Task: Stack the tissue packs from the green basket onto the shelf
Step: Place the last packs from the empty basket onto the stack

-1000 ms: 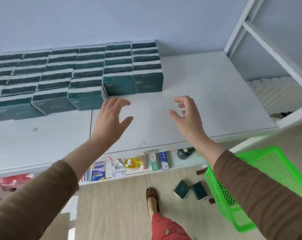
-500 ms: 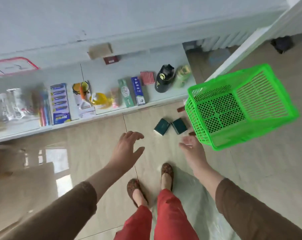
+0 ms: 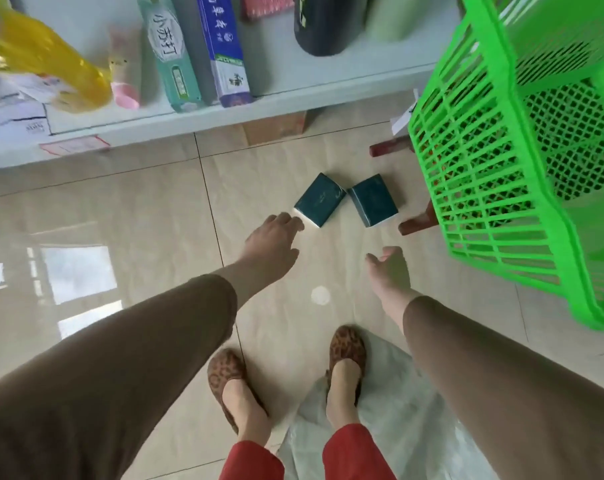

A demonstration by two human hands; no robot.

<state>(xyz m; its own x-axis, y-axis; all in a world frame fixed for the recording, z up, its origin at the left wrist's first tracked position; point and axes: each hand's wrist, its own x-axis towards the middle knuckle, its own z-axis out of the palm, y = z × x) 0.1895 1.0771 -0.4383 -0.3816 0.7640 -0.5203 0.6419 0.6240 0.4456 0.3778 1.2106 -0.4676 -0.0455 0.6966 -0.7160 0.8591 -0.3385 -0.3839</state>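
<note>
Neither hand (image 3: 274,239) grips the dark-green tissue packs (image 3: 319,199).

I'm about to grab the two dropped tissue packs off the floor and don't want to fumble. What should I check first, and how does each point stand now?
1. Both packs in view: ok. The left tissue pack and the right tissue pack lie on the floor tiles, corners close together.
2. Left hand free: ok, fingers straight, tips at the left pack's white end.
3. Right hand free: ok, open, short of the right pack.
4. Firm contact with the left pack: cannot tell.
5. Room beside the right pack: not ok, the green basket and a red-brown leg crowd it.
</note>
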